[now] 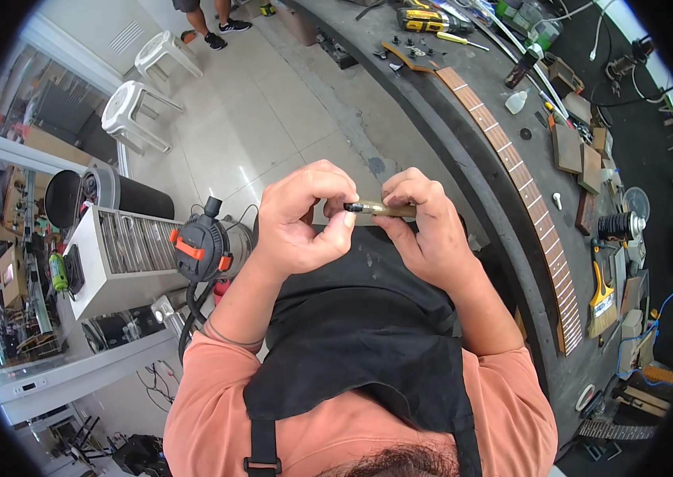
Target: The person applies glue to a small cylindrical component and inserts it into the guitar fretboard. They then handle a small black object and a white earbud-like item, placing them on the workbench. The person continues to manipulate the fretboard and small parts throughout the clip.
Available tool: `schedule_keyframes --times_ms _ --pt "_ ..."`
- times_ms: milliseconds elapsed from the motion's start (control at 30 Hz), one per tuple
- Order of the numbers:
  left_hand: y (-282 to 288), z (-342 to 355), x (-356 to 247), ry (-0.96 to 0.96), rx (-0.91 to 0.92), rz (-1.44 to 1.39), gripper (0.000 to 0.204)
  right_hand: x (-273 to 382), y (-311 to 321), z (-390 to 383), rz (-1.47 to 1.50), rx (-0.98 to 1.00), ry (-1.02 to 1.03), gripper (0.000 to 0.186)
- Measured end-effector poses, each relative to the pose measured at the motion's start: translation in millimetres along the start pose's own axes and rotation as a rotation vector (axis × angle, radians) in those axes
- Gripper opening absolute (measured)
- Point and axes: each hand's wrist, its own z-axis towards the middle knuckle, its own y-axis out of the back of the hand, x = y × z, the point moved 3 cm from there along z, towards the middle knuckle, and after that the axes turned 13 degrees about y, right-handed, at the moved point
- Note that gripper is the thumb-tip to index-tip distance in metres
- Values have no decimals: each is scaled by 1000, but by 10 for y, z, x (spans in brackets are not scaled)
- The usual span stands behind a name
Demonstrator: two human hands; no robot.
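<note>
In front of my black apron, both hands hold a slim pen-like thing [376,209] level between them. Its left end is black and its body is dull yellowish; its exact kind does not show. My left hand [302,216] is closed, thumb and fingers pinching around the black end. The yellowish body sits in the closed fingers of my right hand [429,226], which hide its far end. To the right of that hand a guitar neck [514,164] with a brown fretted fingerboard lies along the dark workbench [483,187].
On the bench are a yellow-black power drill [432,20], a screwdriver [461,40], a paint brush [602,302] and wood blocks [566,149]. At left stand a shop vacuum [203,248], a white cabinet [86,266] and two white stools [131,111]. Another person's legs [208,17] show at the top.
</note>
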Motion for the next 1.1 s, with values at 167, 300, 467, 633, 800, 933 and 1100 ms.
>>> schedule_keyframes --times_ms 167,300,467,633,800,933,1100 --pt "-31 -20 -25 13 79 7 27 49 72 -3 -7 16 0 54" --pt "-36 -65 -22 55 51 -12 25 65 64 11 14 24 -25 53" --pt "-49 -106 19 101 -21 -124 29 91 46 42 7 42 -55 51" --pt "-38 -132 -22 153 -30 -130 27 98 52 65 -2 66 -41 49" --pt "-77 -121 22 214 -3 -164 21 96 83 41 83 71 -216 42" --pt "-131 -130 111 297 3 -237 15 114 154 55 19 117 -259 37" --pt "-194 -135 221 376 2 -358 12 131 194 26 18 107 -406 32"
